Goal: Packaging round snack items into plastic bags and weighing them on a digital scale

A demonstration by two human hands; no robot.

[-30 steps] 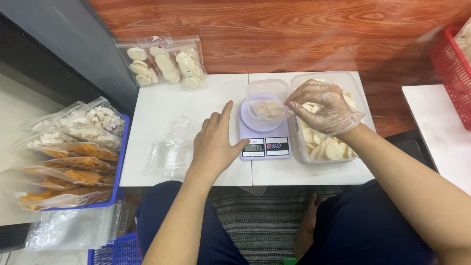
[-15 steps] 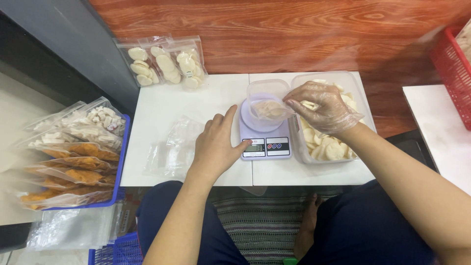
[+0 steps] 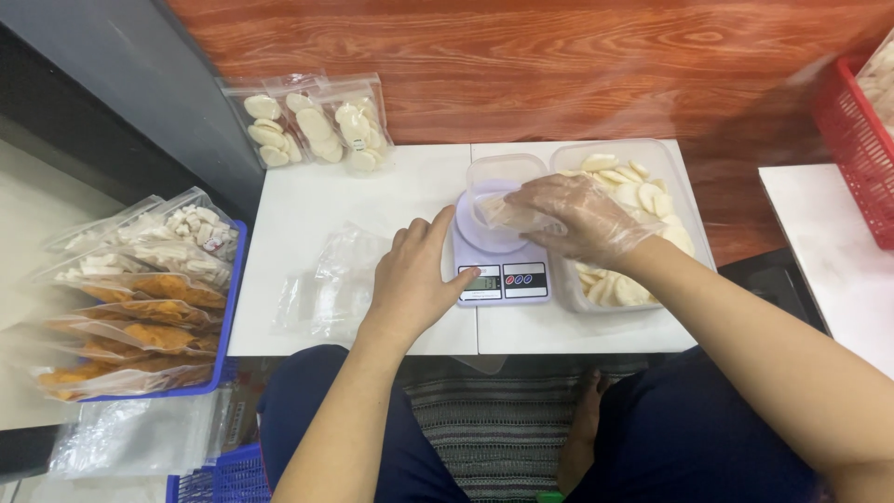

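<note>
A small white kitchen scale sits on the white table, with a clear plastic tub on its platform. My right hand, in a thin clear glove, reaches over the tub and holds pale round chips above it. Right of the scale stands a large clear container full of the same pale chips. My bare left hand rests flat on the table, its thumb touching the scale's left edge. Empty clear bags lie just left of that hand.
Three sealed bags of pale chips lie at the table's far left corner. A blue crate on the left holds bagged orange and white snacks. A red basket stands at the far right, beside another white table. More empty bags lie lower left.
My gloved right hand has moved left from the large container to over the tub on the scale, carrying chips. My left hand has stayed by the scale.
</note>
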